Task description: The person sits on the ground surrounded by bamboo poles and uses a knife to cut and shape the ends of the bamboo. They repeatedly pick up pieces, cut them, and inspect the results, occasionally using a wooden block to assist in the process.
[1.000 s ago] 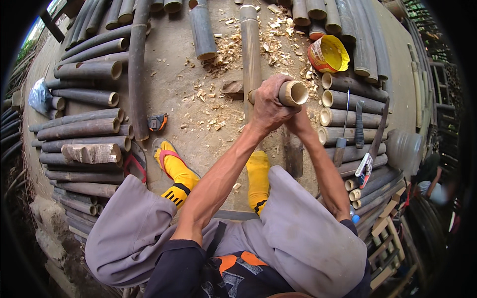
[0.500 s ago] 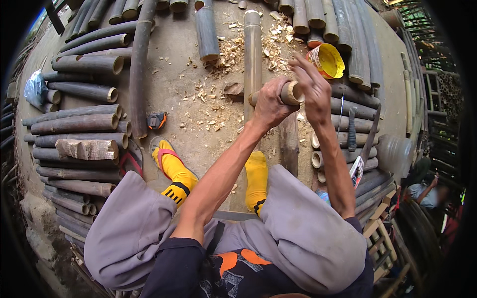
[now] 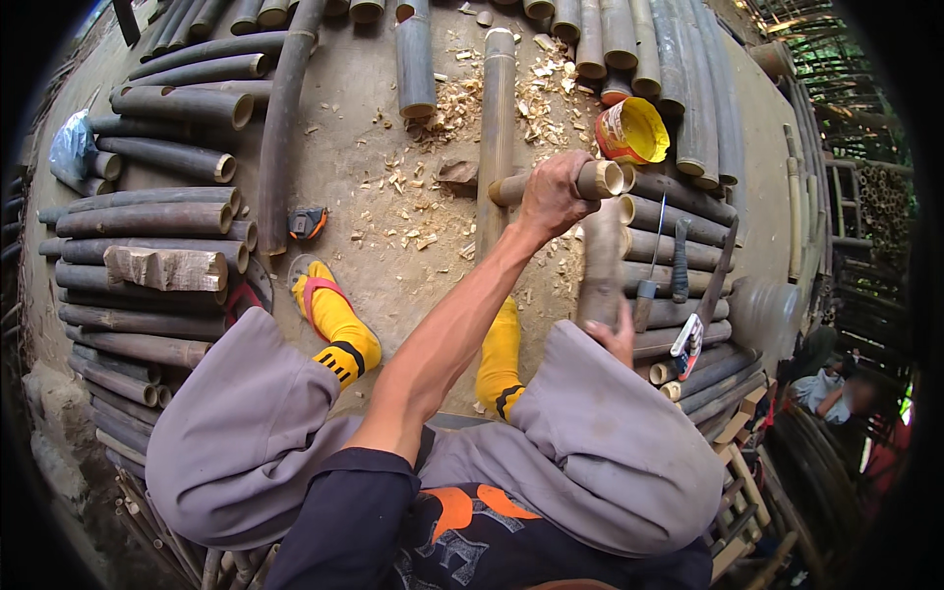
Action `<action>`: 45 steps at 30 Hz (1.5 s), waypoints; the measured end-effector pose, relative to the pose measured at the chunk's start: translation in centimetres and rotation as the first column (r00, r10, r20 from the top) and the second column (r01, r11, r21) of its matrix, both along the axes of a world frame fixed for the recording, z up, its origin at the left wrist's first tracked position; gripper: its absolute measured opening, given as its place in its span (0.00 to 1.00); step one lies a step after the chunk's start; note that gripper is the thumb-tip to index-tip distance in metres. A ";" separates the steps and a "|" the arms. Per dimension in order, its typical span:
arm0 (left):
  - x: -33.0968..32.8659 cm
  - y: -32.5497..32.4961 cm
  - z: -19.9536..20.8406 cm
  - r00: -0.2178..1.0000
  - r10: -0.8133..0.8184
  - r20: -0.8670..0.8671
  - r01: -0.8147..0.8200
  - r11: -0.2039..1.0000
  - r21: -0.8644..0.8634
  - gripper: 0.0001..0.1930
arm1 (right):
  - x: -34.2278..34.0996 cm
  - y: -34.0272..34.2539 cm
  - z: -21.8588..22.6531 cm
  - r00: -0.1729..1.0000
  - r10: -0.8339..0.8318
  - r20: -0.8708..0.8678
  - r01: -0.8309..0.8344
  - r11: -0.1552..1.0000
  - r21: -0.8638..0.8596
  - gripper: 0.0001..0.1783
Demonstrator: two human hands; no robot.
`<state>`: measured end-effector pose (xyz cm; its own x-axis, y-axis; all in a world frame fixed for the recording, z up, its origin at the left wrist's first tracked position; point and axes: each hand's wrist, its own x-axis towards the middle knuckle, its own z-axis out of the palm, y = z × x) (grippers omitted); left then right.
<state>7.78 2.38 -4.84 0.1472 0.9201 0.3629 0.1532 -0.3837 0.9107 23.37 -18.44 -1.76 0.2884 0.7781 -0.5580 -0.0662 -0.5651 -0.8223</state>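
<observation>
My left hand [image 3: 554,195] is wrapped round a short bamboo tube [image 3: 508,189], whose pale cut end points right. That tube lies across a long bamboo pole [image 3: 498,108] running away from me between my feet. By my right knee, my right hand [image 3: 619,336] closes on the near end of a thick wooden club [image 3: 601,261], smeared by motion. Part of this hand and its forearm are hidden behind the knee. A small dark wooden block [image 3: 457,174] sits left of the pole.
Bamboo tubes [image 3: 147,220] are stacked at left, with more [image 3: 678,216] at right. On the right stack lie a chisel [image 3: 645,295], a dark-handled tool [image 3: 679,261] and a saw [image 3: 691,339]. A yellow tub [image 3: 644,131], wood chips [image 3: 452,113] and a tape measure [image 3: 308,223] are on the ground.
My right hand has left the tube's cut end and come down to the wooden club, which has shifted right. My left hand still holds the tube, now a little farther right.
</observation>
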 end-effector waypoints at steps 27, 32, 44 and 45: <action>0.4 0.0 -1.3 0.996 -0.053 0.076 0.050 0.998 0.034 0.21 | -4.6 6.6 7.3 0.704 0.136 0.697 -0.396 0.890 0.225 0.57; -1.0 -0.6 -2.0 0.999 -0.034 -0.004 0.034 0.999 0.031 0.24 | -3.9 7.3 11.7 0.903 0.184 0.387 -0.345 0.849 0.401 0.58; -0.2 -0.5 -2.1 0.998 -0.052 -0.024 0.053 0.998 0.032 0.26 | -2.9 7.2 9.8 0.760 0.240 0.604 -0.500 0.810 0.306 0.57; -0.4 -0.3 -2.1 0.998 -0.049 -0.031 0.050 0.998 0.038 0.26 | -3.4 6.5 9.7 0.857 0.204 0.473 -0.410 0.827 0.385 0.58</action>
<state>7.43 2.05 -6.97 0.2031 0.8968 0.3931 0.1601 -0.4265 0.8902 19.96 -11.91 7.98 0.1026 0.9947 -0.0060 0.4312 -0.0499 -0.9009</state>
